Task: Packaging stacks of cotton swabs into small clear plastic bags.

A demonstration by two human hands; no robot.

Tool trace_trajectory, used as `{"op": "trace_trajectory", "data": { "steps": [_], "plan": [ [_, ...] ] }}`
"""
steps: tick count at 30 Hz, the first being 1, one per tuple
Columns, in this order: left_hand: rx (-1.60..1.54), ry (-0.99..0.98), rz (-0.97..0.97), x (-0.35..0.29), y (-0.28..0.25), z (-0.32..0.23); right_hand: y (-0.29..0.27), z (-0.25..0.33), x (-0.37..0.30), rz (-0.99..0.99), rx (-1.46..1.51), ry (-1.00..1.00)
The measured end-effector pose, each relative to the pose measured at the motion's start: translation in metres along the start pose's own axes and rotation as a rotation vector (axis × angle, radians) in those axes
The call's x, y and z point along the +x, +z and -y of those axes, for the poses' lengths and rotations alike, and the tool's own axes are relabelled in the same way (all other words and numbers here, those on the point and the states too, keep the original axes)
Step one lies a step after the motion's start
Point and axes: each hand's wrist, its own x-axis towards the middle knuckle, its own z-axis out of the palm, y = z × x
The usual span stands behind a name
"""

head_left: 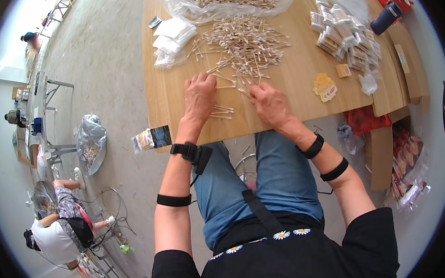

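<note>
So the loose heap of thin, white-tipped wooden cotton swabs (247, 40) sat between the far and near edges of the pale wooden table (168, 91). Your bare left hand (201, 97) and bare right hand (270, 105) were curled by the near edge; couldn't tell if either pinched a swab. Gripping mid-stick, off the cotton, was probably cleanest.

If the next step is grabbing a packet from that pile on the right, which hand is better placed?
Probably the right hand: it's on the same side as the packet pile and nearer; the left hand is farther away.
</note>
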Motion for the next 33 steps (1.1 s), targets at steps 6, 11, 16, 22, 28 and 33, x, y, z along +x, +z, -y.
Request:
{"op": "trace_trajectory", "data": {
  "steps": [6,11,16,22,28,33],
  "plan": [
    [-0.054,-0.013,0.003,0.015,0.004,-0.003,0.001,0.001,0.0,-0.023,0.014,-0.002],
    [-0.046,-0.025,0.03,0.002,0.001,0.003,0.002,0.001,-0.002,-0.029,0.037,0.004],
    [-0.032,-0.003,0.064,-0.014,-0.011,0.002,0.002,0.0,-0.001,-0.032,0.043,0.026],
    [-0.066,-0.007,0.087,-0.024,-0.014,-0.002,-0.001,0.029,0.018,-0.051,-0.07,0.033],
    [-0.119,-0.004,0.098,-0.029,-0.017,0.001,0.03,0.052,0.042,0.03,-0.14,-0.07],
    [-0.24,-0.068,0.088,-0.032,-0.018,0.016,0.029,0.039,0.027,-0.006,-0.016,-0.122]
  ]
}}
